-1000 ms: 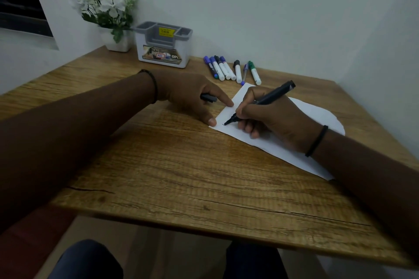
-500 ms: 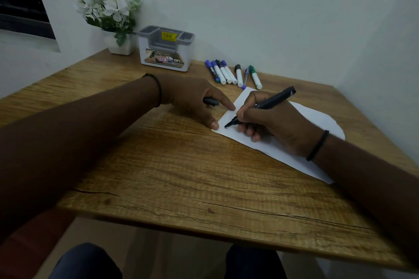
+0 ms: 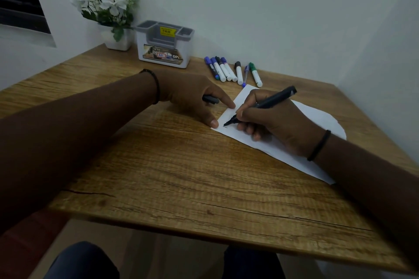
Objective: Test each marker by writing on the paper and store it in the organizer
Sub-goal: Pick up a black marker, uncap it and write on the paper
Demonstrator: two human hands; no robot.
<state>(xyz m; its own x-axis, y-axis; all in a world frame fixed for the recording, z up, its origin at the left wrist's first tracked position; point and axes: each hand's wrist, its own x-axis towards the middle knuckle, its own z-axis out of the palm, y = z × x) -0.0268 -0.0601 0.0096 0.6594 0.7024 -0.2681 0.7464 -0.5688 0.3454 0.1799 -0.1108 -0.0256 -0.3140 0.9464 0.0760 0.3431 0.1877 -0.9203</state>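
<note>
Our right hand [image 3: 275,123] grips a slim black marker [image 3: 264,105], tip on the white paper [image 3: 316,118]. Our left hand [image 3: 192,95], fingers pinning the paper's edge, closes on the cap [image 3: 210,99]. Beyond, on the grainy wooden desk [image 3: 181,176], stands the grey-and-white plastic organizer [image 3: 164,46]; we cannot see its contents.

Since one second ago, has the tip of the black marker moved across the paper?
No, hardly. The tip of the black marker still sits by the near corner of the paper, just right of the thumb of the left hand.
</note>
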